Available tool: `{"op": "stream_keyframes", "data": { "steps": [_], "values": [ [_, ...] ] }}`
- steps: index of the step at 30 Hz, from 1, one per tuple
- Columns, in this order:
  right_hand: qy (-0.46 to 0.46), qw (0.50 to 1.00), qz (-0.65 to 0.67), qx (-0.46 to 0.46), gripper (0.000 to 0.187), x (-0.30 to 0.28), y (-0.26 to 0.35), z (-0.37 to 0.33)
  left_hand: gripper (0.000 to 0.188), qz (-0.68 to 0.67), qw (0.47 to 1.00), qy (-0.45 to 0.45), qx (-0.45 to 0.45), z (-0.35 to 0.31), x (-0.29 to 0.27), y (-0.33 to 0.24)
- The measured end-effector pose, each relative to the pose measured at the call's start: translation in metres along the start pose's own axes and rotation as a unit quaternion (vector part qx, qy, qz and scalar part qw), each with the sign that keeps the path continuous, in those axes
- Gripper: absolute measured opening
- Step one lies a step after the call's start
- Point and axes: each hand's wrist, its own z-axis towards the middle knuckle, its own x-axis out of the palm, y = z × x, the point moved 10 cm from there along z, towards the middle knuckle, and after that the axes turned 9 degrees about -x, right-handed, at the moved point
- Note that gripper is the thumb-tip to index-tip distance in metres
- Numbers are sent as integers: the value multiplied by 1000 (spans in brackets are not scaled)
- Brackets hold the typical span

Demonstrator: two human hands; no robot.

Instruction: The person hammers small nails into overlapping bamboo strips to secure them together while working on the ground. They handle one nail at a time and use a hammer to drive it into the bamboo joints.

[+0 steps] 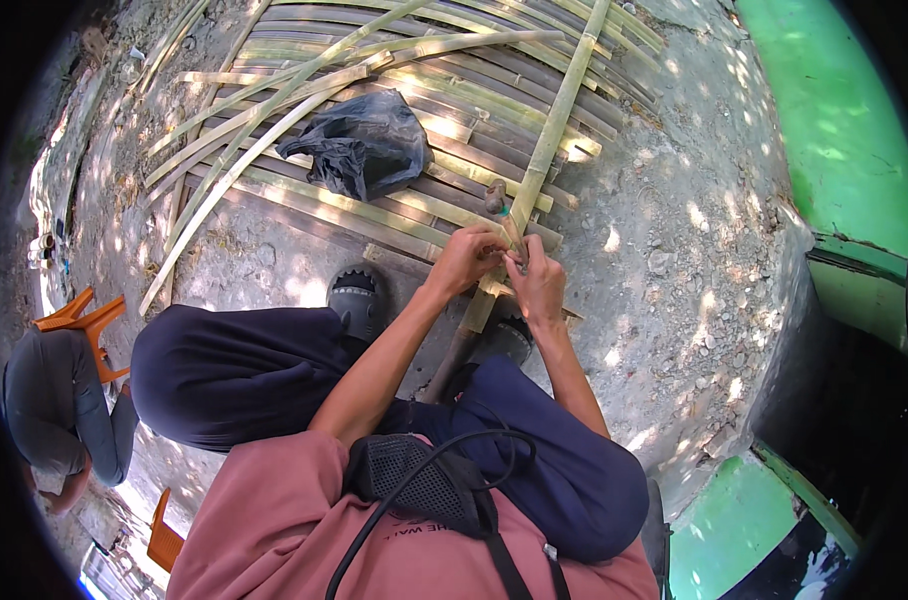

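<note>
Both my hands meet over a long split-bamboo strip [554, 130] that runs from the far right down between my legs. In my right hand [538, 283], the fingers are closed around the handle of a hammer [495, 199], its dark head pointing away from me. Close beside it, the fingertips of my left hand [464, 262] are pinched together, touching or nearly touching the right fingers. Whatever they hold is too small to make out. Under the strip lies a slatted bamboo panel [474, 165], its slats laid side by side across the ground.
A crumpled black plastic bag [369, 145] rests on the panel, with loose bamboo strips [244, 170] crossing beyond and left of it. My shoe [358, 300] stands near the panel's edge. Another person [64, 400] sits at the left by an orange plastic chair [94, 325]. A green wall [839, 120] borders the right.
</note>
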Motion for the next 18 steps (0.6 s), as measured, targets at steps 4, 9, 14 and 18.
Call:
{"op": "stream_keyframes", "data": {
  "steps": [4,9,14,18],
  "values": [
    [19,999,-29,-1,35,-2,2,3,20,-32,999,-21,10,-1,4,2],
    [26,1000,-10,2,32,-6,3,2,16,-57,998,-32,11,3,9,11],
    [-28,995,91,22,28,-12,0,-2,13,-78,997,-27,-1,5,8,14],
    [-53,986,147,53,27,-15,-2,-1,13,-74,997,-36,-7,4,6,16]
  ]
}}
